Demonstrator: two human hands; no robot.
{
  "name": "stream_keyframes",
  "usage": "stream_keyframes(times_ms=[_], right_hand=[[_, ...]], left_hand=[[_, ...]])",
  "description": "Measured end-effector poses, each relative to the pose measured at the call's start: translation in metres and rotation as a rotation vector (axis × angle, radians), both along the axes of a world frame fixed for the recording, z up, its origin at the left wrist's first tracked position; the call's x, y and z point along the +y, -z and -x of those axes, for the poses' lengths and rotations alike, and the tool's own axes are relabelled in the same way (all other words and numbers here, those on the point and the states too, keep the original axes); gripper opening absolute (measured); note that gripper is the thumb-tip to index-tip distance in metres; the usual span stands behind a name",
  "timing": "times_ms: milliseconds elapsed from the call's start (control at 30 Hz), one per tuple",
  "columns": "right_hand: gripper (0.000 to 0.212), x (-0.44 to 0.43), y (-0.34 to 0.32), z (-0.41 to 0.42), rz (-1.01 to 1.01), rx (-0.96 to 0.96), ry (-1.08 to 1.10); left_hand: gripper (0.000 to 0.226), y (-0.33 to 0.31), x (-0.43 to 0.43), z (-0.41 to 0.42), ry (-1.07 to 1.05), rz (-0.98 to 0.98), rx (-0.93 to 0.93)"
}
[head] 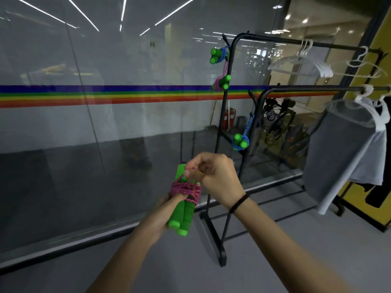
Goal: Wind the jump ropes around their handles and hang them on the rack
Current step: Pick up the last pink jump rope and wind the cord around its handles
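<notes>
My left hand (161, 210) grips a pair of green foam handles (182, 218) held side by side, with pink rope (186, 190) wound around their middle. My right hand (213, 176) is above them, its fingertips pinched on the loose end of the pink rope near the handles' top. The black rack (227, 106) stands just beyond my hands. Three wound jump ropes hang on its left post: a blue one (219, 55) at the top, a pink one (221, 82) below it, and a blue one (240, 141) lower down.
A glass wall with a rainbow stripe (105, 96) runs behind the rack. White hangers (302, 64) hang on the top rail and a grey-and-white shirt (347, 149) on the lower rail at right. The rack's black base foot (213, 237) lies on the grey floor near me.
</notes>
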State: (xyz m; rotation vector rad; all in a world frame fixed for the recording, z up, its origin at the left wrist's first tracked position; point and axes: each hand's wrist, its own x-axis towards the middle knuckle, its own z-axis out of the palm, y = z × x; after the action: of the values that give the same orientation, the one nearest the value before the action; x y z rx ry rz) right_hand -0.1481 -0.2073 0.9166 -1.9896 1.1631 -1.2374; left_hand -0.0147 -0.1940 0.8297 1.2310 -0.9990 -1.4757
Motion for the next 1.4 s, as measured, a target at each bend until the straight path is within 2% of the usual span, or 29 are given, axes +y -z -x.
stream_keyframes(times_ms=[33,133,200,333,367,467,567,733,933,1067,1233,1300,1400], right_hand=[[0.018,-0.015,-0.002,0.005,0.014,0.014,0.009],[0.011,-0.061,-0.014,0.023,0.031,-0.006,0.024],[0.007,-0.09,-0.024,0.037,0.03,-0.008,0.033],[0.012,-0.147,-0.035,0.057,0.034,0.022,0.058],[0.014,-0.162,-0.035,0.059,0.037,0.023,0.063],[0.013,-0.201,-0.037,0.065,0.079,0.021,0.118],[0.016,-0.237,-0.041,0.075,0.102,-0.029,0.173],[0.015,-0.295,-0.055,0.102,0.13,-0.093,0.319],[0.01,-0.344,-0.075,0.136,0.192,-0.097,0.559],[0.022,-0.357,-0.08,0.146,0.242,-0.088,0.728],[0.017,-0.363,-0.066,0.165,0.223,-0.026,0.974],[0.023,-0.363,-0.051,0.172,0.181,-0.003,1.021],[0.021,-0.362,-0.036,0.174,0.146,0.02,1.038]], left_hand=[[0.02,-0.003,-0.012,0.004,-0.002,0.005,-0.018],[0.026,-0.017,-0.055,0.022,0.012,0.098,-0.009],[0.02,-0.031,-0.086,0.036,-0.049,0.158,-0.025],[0.062,-0.059,-0.151,0.052,-0.044,0.39,-0.185],[0.061,-0.067,-0.165,0.055,-0.02,0.428,-0.203],[0.03,-0.078,-0.21,0.068,0.028,0.452,-0.123],[0.013,-0.086,-0.254,0.083,0.049,0.491,-0.124],[0.013,-0.099,-0.336,0.1,0.095,0.563,-0.151],[0.016,-0.132,-0.418,0.134,0.233,0.76,-0.142],[0.014,-0.141,-0.461,0.158,0.392,0.813,-0.122],[0.021,-0.133,-0.494,0.186,0.62,0.822,-0.087],[0.024,-0.121,-0.505,0.198,0.668,0.787,-0.094],[0.023,-0.103,-0.513,0.209,0.75,0.733,-0.117]])
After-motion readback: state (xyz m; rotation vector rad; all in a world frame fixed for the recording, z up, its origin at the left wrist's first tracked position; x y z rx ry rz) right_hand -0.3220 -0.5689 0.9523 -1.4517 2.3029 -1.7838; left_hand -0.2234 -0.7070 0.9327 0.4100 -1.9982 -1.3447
